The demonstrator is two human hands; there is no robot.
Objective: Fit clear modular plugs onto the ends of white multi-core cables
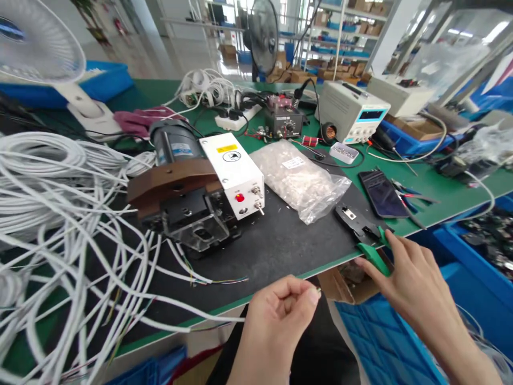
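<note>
My left hand (pixel 280 310) hovers just past the bench's front edge, thumb and forefinger pinched on the end of a white cable (pixel 200 315) that trails off to the left. My right hand (pixel 409 278) rests at the front right edge, fingers on the green handles of a crimping tool (pixel 360 224) that lies on the black mat (pixel 272 246). A small crimping machine (pixel 200 187) with a white box, red button and clear guard stands at the mat's centre left.
Loose white cables (pixel 52 214) pile on the left. A plastic bag of connectors (pixel 300 179), a phone (pixel 380 193), pliers (pixel 412 200), a soldering station (pixel 284 120), a power supply (pixel 352 109) and a fan (pixel 40 48) sit farther back. Blue bins (pixel 473 267) stand at the right.
</note>
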